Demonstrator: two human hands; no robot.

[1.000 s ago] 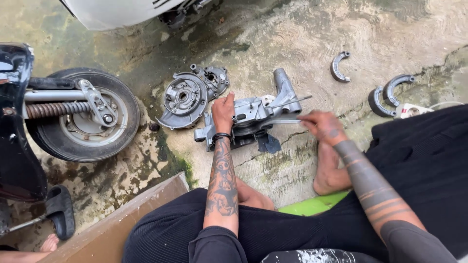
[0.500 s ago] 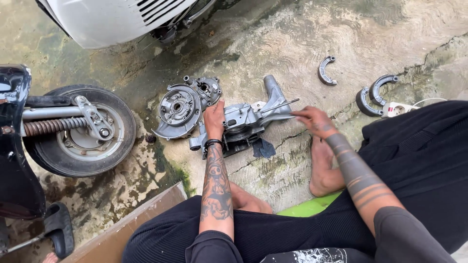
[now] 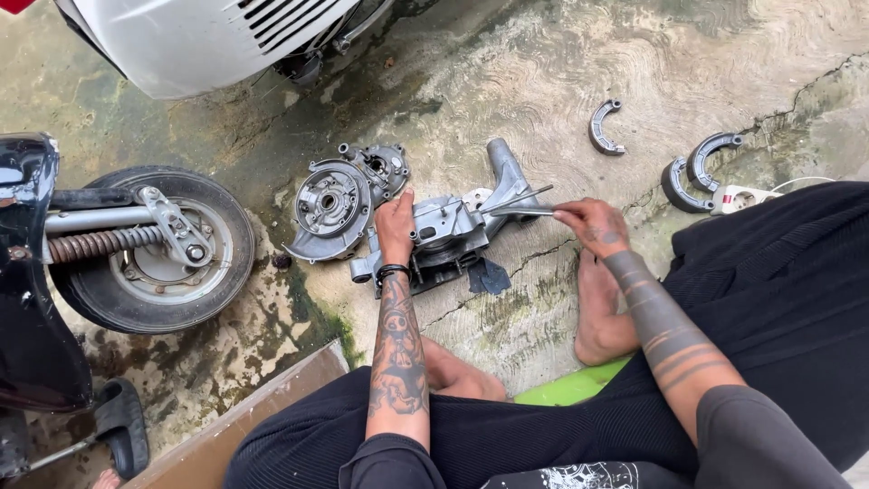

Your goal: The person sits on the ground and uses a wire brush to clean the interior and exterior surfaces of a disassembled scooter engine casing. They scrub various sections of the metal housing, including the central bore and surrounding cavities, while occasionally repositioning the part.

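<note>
Bracing the engine casing [image 3: 448,231] on the concrete floor [image 3: 543,54] with our flat left hand [image 3: 396,226], our right hand [image 3: 588,222] pinches a thin metal tool [image 3: 520,204] against it; brake shoes [image 3: 692,172] lie removed, reassembly remains

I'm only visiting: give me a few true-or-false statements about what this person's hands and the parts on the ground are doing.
1. The left hand rests on the grey engine casing. True.
2. The right hand is empty. False: it holds a thin metal tool against the casing.
3. Three curved brake shoes lie on the concrete. True.
4. The scooter wheel lies right of the casing. False: it is on the left.
</note>
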